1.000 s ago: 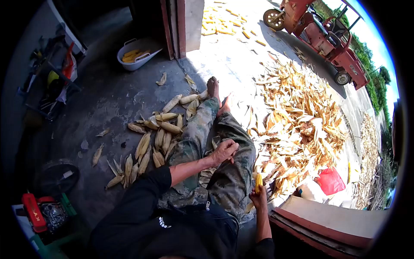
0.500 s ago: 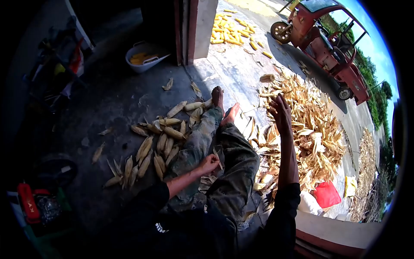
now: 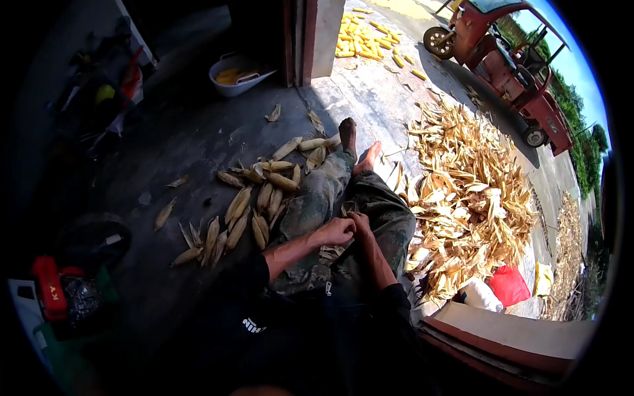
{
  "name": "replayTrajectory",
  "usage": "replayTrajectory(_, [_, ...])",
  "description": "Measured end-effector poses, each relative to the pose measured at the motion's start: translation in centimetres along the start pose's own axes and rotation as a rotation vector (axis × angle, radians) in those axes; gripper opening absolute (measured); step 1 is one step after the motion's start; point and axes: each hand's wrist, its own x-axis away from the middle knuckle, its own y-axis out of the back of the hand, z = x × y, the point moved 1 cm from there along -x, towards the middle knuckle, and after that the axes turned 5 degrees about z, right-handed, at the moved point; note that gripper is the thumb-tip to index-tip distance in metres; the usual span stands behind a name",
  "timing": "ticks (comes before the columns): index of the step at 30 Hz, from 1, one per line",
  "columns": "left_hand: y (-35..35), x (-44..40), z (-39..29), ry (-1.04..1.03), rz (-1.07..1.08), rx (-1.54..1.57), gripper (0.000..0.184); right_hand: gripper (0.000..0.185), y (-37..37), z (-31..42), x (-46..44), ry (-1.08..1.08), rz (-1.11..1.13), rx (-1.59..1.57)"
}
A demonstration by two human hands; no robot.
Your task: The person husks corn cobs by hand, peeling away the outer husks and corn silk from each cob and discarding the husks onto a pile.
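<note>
Over my lap, my left hand (image 3: 337, 231) and my right hand (image 3: 358, 226) are close together with their fingers closed. A small pale, leafy tip (image 3: 349, 208) shows just beyond them, apparently the husk of an ear of corn; the rest is hidden by my fingers. Several ears in dry husks (image 3: 238, 206) lie on the floor to the left of my legs. On the right spreads a large heap of loose corn husks (image 3: 472, 198). More husk scraps (image 3: 331, 252) rest between my thighs.
A white basin (image 3: 242, 84) with yellow ears stands by the doorway. Bare yellow cobs (image 3: 363, 41) lie outside, near a red three-wheeler (image 3: 508, 79). Beside the husk heap are a red bag (image 3: 510, 285) and a white sack (image 3: 481, 295). A red box (image 3: 49, 288) sits at lower left.
My right hand, raised with fingers apart over the husk heap, has come down beside my left hand and closed. The husk clump in the air near it is gone. The view has shifted slightly.
</note>
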Motion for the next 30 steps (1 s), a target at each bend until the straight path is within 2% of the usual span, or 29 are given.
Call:
replayTrajectory(1, [0.4, 0.2, -0.5, -0.028, -0.007, 0.077, 0.021, 0.030, 0.0, 0.2, 0.5, 0.017, -0.012, 0.296])
replayTrajectory(2, [1.0, 0.5, -0.6, -0.019, 0.006, 0.120, 0.019, 0.028, -0.1, 0.4, 0.6, 0.053, -0.066, 0.317])
replayTrajectory(3, [1.4, 0.7, -0.2, 0.080, 0.044, 0.226, 0.017, 0.030, 0.4, -0.7, -1.1, 0.124, -0.097, 0.329])
replayTrajectory(4, [2.6, 1.2, -1.3, 0.039, 0.009, 0.212, 0.017, 0.031, -0.3, 1.7, 0.6, 0.129, -0.092, 0.145])
replayTrajectory(5, [3.7, 1.7, -2.3, 0.117, 0.021, 0.437, 0.018, 0.029, -0.9, 3.9, 2.2, 0.050, -0.109, -0.070])
replayTrajectory(6, [4.7, 1.7, -2.3, 0.072, -0.048, 0.437, 0.020, 0.023, -1.0, 5.3, 3.2, 0.039, -0.125, -0.127])
replayTrajectory(7, [6.3, 1.9, -3.4, 0.046, -0.114, 0.375, 0.021, 0.027, 0.2, 4.8, 2.0, 0.015, -0.087, -0.092])
replayTrajectory(9, [8.8, 1.9, -4.4, 0.031, -0.213, 0.462, 0.020, 0.024, -0.6, 5.9, 2.5, 0.021, -0.165, -0.181])
replayTrajectory(13, [13.4, 1.9, -6.7, -0.058, -0.389, 0.575, 0.018, 0.025, -0.7, 3.5, -0.1, 0.002, -0.116, -0.151])
replayTrajectory(16, [15.5, 1.9, -8.0, -0.125, -0.399, 0.582, 0.018, 0.027, -1.2, 2.4, -1.0, -0.040, -0.175, 0.037])
replayTrajectory(18, [16.3, 1.4, -7.7, -0.104, -0.405, 0.522, 0.017, 0.035, -0.9, 1.8, -1.8, 0.051, -0.232, 0.491])
replayTrajectory(19, [16.8, 1.0, -7.3, -0.096, -0.396, 0.458, 0.016, 0.035, -1.0, 1.9, -2.0, 0.048, -0.219, 0.501])
replayTrajectory(21, [17.5, 0.4, -5.9, -0.062, -0.365, 0.455, 0.019, 0.039, -1.0, 2.2, -1.2, -0.045, -0.175, 0.927])
replayTrajectory(22, [17.6, -0.1, -4.7, -0.049, -0.366, 0.460, 0.019, 0.037, -0.7, 1.2, -1.1, -0.062, -0.053, 1.086])
replayTrajectory(24, [17.5, -0.7, -2.2, 0.014, -0.368, 0.439, 0.019, 0.052, -1.1, -3.0, -1.2, -0.186, 0.224, 1.079])
replayTrajectory(27, [16.1, -2.0, 3.0, 0.082, -0.394, 0.608, 0.018, 0.042, -3.0, -6.6, 1.6, -0.094, 0.595, 1.456])
replayTrajectory(29, [15.3, -2.4, 4.9, 0.132, -0.403, 0.749, 0.018, 0.052, -3.3, -12.0, 2.0, -0.338, 0.983, 1.558])
replayTrajectory(30, [15.3, -2.9, 4.6, 0.151, -0.409, 0.800, 0.018, 0.061, -5.0, -9.4, 3.4, -0.503, 1.164, 1.575])
